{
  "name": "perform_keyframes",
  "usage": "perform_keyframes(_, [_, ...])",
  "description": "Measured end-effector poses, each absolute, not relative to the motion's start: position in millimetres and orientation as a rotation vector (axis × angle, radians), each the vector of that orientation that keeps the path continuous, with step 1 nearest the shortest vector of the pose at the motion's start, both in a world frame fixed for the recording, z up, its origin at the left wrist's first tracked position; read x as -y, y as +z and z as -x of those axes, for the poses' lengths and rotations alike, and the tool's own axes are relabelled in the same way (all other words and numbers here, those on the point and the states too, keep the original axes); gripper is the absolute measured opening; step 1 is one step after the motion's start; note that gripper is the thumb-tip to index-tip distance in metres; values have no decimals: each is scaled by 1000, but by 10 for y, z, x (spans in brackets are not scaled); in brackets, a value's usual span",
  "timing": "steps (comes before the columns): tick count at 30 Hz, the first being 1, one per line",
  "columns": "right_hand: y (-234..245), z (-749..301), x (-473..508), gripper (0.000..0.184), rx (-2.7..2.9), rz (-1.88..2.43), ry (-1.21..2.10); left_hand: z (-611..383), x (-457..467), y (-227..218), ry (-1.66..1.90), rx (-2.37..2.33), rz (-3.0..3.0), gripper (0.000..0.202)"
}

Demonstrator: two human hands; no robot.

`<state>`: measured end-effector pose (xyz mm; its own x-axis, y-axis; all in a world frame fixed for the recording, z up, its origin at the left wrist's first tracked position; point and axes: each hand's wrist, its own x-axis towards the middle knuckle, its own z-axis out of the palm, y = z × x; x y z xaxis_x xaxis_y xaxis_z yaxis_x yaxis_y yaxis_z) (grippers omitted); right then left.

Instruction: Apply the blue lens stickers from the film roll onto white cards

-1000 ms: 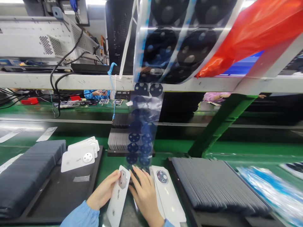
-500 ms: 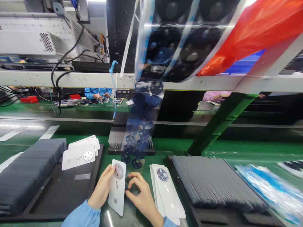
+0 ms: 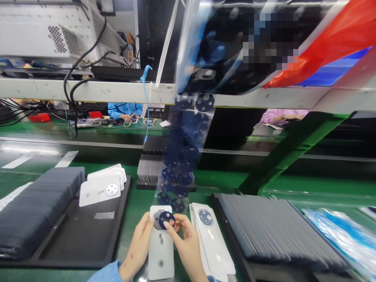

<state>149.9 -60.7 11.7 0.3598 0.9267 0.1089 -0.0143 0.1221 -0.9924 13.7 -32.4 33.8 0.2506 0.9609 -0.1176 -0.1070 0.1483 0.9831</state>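
My left hand (image 3: pixel 137 243) grips the left edge of a white phone back cover (image 3: pixel 161 264), which stands nearly upright toward me. Near its top is a round grey camera area (image 3: pixel 157 217). Between the thumb and fingers of my right hand (image 3: pixel 188 241) is a round dark blue camera sticker (image 3: pixel 166 220) with holes. It overlaps the right part of the camera area; whether it touches the cover I cannot tell. Just behind hangs a clear strip of similar round stickers (image 3: pixel 184 178). Right of my hands lie overlapping white back covers (image 3: pixel 216 246), the top one with a dark camera disc.
On the left, a black tray (image 3: pixel 79 243) bears a row of grey sheets (image 3: pixel 44 211) and several white covers (image 3: pixel 98 192). To the right is another tray of grey sheets (image 3: pixel 279 227), then clear plastic bags (image 3: pixel 337 235). A white beam (image 3: pixel 117 91) crosses above; co-workers sit beyond.
My right hand has brought the blue sticker up and over the cover's camera area. The cover has turned to face me more squarely. The whole view has shifted slightly.
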Motion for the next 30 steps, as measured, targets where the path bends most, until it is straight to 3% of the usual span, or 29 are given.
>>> perform_keyframes(30, [119, -1535, 623, 21, 1091, 1339, 813, -129, 369, 318, 890, -889, -1160, 38])
